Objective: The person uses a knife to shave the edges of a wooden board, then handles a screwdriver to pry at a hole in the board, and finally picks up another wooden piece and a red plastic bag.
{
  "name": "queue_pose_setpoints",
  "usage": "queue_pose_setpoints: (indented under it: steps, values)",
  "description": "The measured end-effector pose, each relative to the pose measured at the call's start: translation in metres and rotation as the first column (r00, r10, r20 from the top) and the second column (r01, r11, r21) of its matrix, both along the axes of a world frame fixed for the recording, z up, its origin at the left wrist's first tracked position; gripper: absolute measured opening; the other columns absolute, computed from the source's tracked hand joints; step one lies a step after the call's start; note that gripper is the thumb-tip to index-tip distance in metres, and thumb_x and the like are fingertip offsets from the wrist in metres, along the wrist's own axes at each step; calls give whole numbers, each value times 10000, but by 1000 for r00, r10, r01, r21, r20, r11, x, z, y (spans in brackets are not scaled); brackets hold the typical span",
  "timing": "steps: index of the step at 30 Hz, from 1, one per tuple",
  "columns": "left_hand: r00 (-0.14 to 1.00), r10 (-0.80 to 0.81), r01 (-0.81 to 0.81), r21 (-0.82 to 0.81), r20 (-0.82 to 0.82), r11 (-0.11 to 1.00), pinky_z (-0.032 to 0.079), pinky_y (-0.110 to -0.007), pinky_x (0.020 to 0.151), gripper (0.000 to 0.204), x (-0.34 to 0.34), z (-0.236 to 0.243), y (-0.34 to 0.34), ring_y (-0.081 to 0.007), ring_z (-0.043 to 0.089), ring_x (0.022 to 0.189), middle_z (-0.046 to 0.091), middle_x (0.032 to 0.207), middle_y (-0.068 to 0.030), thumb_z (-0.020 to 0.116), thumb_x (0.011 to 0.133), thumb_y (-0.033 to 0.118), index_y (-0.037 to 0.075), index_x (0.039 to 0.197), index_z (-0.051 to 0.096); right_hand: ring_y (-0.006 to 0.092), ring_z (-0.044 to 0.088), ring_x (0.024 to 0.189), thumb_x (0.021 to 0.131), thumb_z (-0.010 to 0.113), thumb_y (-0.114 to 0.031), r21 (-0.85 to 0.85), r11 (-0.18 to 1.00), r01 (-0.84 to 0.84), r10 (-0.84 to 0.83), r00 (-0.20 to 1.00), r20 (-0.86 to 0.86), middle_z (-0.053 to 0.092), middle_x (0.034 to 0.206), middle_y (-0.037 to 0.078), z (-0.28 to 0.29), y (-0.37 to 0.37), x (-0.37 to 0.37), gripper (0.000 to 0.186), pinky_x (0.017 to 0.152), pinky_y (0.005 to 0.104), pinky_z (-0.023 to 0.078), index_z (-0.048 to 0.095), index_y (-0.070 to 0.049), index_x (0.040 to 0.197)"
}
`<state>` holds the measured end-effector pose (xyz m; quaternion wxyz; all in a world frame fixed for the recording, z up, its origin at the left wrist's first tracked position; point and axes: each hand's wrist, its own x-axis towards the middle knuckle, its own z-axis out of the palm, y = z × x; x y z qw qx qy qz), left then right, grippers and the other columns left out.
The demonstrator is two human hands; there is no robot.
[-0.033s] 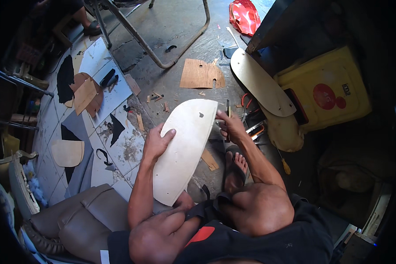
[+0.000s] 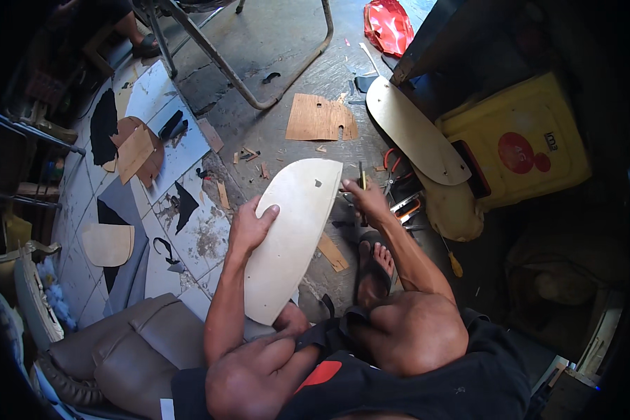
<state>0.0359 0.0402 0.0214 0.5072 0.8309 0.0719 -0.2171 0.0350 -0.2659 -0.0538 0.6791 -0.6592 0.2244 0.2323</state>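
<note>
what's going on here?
A person's left hand holds a pale panel with a rounded end. The right hand has a slim tool near the panel's right edge; contact is unclear. A similar panel lies beside a yellow container, and a brown board lies ahead.

Gripping a pale curved panel [image 2: 294,234] with left fingers [image 2: 250,208]; holding a slim tool [image 2: 362,173] in right fingers [image 2: 355,190] nearby.

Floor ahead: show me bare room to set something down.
Bare concrete lies within the metal chair frame, beyond the small black scrap. Crowded: beside the right hand, near the red-handled tool; also the white tiles, littered with offcuts.
</note>
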Motion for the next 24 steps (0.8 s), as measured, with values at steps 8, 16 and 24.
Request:
queue_pose_setpoints:
  steps: [8,16,24]
  values:
    - [975,-214,210,583,-63,785,515,-538,857,393,6,-15,-31,-460,668,986,703,1031,-262,696,859,349,49,1108,650,227,615,537,1002,503,-370,-332,908,-257,244,966,-82,626,832,180,12,39,-15,413,484,408,525,510,15,1150]
    - [975,-207,213,647,-86,732,514,-541,867,406,8,-19,-50,-476,670,982,699,1001,-293,699,867,337,24,1116,628,148,522,439,1044,397,-305,73,979,-188,200,946,-255,543,638,54,5,55,-19,366,376,304,434,540,30,1074]
    - [978,-199,189,666,-62,721,510,-557,836,374,1,-18,-53,-482,673,943,698,960,-292,691,874,323,25,1084,610,134,503,414,1014,416,-306,140,976,-164,200,931,-305,526,585,36,-9,62,-12,358,349,306,384,583,10,1014]
